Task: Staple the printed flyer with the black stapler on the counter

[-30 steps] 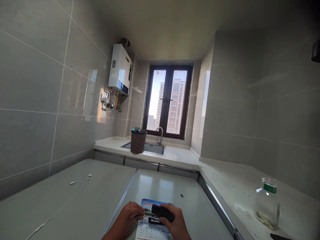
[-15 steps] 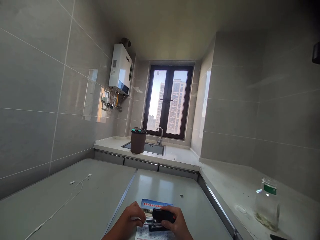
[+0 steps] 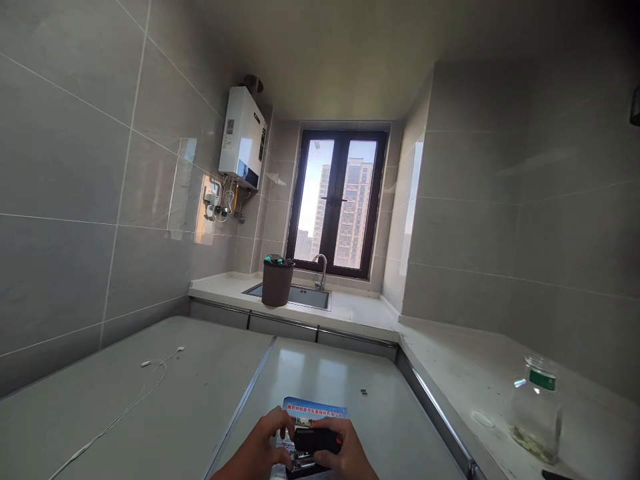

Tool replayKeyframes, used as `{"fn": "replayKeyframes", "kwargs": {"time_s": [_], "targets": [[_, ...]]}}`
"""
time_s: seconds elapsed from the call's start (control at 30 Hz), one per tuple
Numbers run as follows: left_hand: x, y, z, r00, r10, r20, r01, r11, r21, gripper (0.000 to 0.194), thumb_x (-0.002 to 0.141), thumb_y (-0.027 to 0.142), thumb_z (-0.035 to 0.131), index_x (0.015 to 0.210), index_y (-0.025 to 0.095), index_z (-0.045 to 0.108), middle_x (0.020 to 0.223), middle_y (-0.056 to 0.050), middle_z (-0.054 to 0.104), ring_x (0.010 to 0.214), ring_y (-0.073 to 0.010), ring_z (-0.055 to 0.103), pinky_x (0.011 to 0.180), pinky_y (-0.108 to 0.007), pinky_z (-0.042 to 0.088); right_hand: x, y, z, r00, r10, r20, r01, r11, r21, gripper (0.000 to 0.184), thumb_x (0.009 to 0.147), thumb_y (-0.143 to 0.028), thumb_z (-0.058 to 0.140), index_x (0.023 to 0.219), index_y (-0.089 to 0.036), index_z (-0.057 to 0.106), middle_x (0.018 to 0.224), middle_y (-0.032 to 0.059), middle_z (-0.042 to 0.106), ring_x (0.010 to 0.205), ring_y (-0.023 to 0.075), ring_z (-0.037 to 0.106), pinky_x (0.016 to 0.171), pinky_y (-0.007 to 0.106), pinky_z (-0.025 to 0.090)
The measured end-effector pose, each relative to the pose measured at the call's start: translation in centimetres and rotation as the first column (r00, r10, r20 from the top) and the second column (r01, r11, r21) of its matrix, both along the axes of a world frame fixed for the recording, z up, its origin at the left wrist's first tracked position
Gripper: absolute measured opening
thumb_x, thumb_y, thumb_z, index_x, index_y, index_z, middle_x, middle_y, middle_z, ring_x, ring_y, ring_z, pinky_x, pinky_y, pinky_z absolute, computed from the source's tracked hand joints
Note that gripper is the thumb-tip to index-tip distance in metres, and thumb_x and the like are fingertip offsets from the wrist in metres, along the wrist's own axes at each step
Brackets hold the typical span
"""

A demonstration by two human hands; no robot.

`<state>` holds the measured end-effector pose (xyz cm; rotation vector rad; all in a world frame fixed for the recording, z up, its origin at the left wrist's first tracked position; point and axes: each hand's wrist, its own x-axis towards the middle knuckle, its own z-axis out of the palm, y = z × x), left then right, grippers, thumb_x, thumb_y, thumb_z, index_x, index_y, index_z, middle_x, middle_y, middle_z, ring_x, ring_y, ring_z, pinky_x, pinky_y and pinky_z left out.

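Note:
A black stapler [image 3: 316, 440] lies sideways in front of me, its upper arm raised and a shiny metal part showing beneath. My right hand [image 3: 346, 450] is closed around its right end. At the left end, the curled fingers and thumb of my left hand [image 3: 267, 443] grip the tip. Under the stapler is a printed sheet [image 3: 320, 408] with a blue top and red lettering, partly covered by my hands. Two small grey pieces that look like staple strips [image 3: 364, 392] rest on the table to the right of the sheet.
A glass-topped table [image 3: 200, 380] carries a white cable [image 3: 117, 421] on the left. Beyond it, a brown bin [image 3: 277, 283] stands by the sink [image 3: 313, 298]. The right counter [image 3: 450, 353] holds a clear jar [image 3: 535, 413] and a round clear lid [image 3: 483, 419].
The stapler has shifted slightly left and down with my right hand. My left fingers have spread from a pinch at the metal part to grip the stapler's left end.

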<state>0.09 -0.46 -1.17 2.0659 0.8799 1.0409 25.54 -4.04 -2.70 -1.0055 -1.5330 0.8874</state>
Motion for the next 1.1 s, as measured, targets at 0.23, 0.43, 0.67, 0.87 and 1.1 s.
{"fn": "replayKeyframes", "kwargs": {"time_s": [0.23,0.43,0.67,0.87,1.1], "targets": [[0.2,-0.1,0.0,0.999,-0.031,-0.021,0.031,0.999,-0.017,0.033,0.060,0.019,0.088,0.084,0.021,0.065,0.087,0.004,0.059,0.083,-0.0161,0.049,0.074,-0.025,0.035,-0.4,-0.5,-0.4,0.999,-0.011,0.038,0.013,0.999,-0.033,0.055,0.059,-0.031,0.087,0.111,-0.023,0.072,0.115,0.0084,0.072,0.109,0.0341,0.066,0.098,0.049,0.050],[0.2,-0.1,0.1,0.999,-0.017,-0.045,0.018,1.000,0.014,0.035,0.058,0.019,0.089,0.082,0.020,0.064,0.085,0.005,0.059,0.080,-0.0150,0.048,0.070,-0.025,0.034,-0.4,-0.5,-0.6,0.998,0.034,0.058,-0.035,0.999,0.002,0.051,0.063,-0.031,0.086,0.111,-0.024,0.072,0.116,0.0076,0.072,0.110,0.0331,0.066,0.098,0.048,0.050],[0.3,0.0,0.0,0.998,-0.041,-0.042,0.043,0.998,0.054,0.032,0.061,0.019,0.088,0.079,0.020,0.062,0.087,0.003,0.060,0.080,-0.0153,0.049,0.070,-0.024,0.036,-0.3,0.0,-1.4,0.995,0.059,0.081,-0.064,0.996,0.057,0.053,0.065,-0.036,0.086,0.114,-0.025,0.070,0.116,0.0083,0.072,0.111,0.0342,0.066,0.099,0.050,0.050],[0.4,-0.2,0.2,0.998,-0.039,-0.046,0.042,0.997,0.071,0.031,0.062,0.015,0.086,0.078,0.020,0.060,0.088,0.003,0.060,0.080,-0.0147,0.049,0.071,-0.024,0.035,-0.1,0.2,-1.6,0.997,0.044,0.069,-0.050,0.996,0.077,0.053,0.064,-0.041,0.086,0.112,-0.025,0.070,0.115,0.0091,0.072,0.110,0.0350,0.067,0.097,0.050,0.051],[0.4,-0.6,1.2,1.000,0.015,-0.027,-0.013,0.999,0.051,0.030,0.064,0.007,0.078,0.078,0.020,0.055,0.087,0.003,0.059,0.082,-0.0160,0.051,0.073,-0.025,0.037,-0.6,0.4,-0.9,0.996,-0.079,0.042,0.074,0.992,0.100,0.053,0.062,-0.043,0.086,0.110,-0.023,0.074,0.112,0.0100,0.075,0.104,0.0345,0.069,0.093,0.049,0.054]]}}
